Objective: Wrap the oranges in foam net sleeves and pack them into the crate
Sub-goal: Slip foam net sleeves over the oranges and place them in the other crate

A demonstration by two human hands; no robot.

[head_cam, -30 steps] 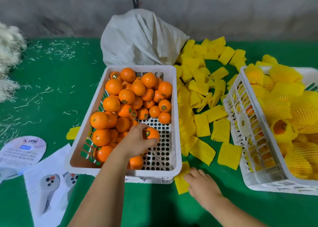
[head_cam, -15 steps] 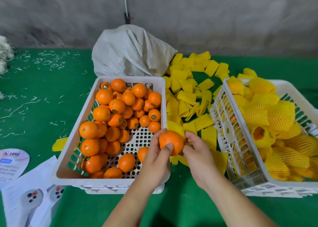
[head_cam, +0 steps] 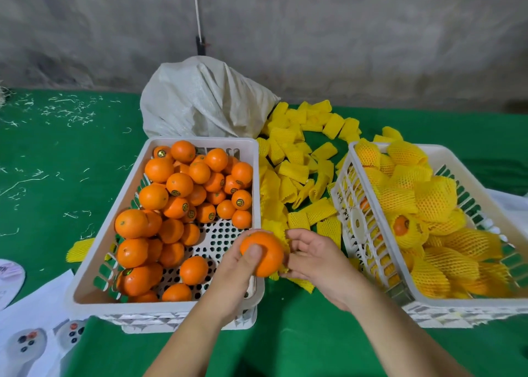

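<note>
My left hand [head_cam: 237, 274] grips a bare orange [head_cam: 264, 252] above the near right corner of the left white crate [head_cam: 94, 265], thumb on its front. My right hand [head_cam: 317, 258] holds a yellow foam net sleeve [head_cam: 283, 245] against the orange's right side; most of the sleeve is hidden behind the fruit and fingers. The left crate holds several unwrapped oranges [head_cam: 180, 185]. The right white crate [head_cam: 360, 225] is filled with several sleeved oranges [head_cam: 434, 199].
Loose yellow foam sleeves [head_cam: 297, 174] lie between the two crates on the green cloth [head_cam: 57, 154]. A white sack [head_cam: 200, 108] stands behind the left crate. Printed papers [head_cam: 34, 328] lie at the near left. A grey wall closes the back.
My left hand lifted an orange out of the left crate and brought it over the crate's corner. My right hand took a sleeve from the cloth and moved it up against the orange.
</note>
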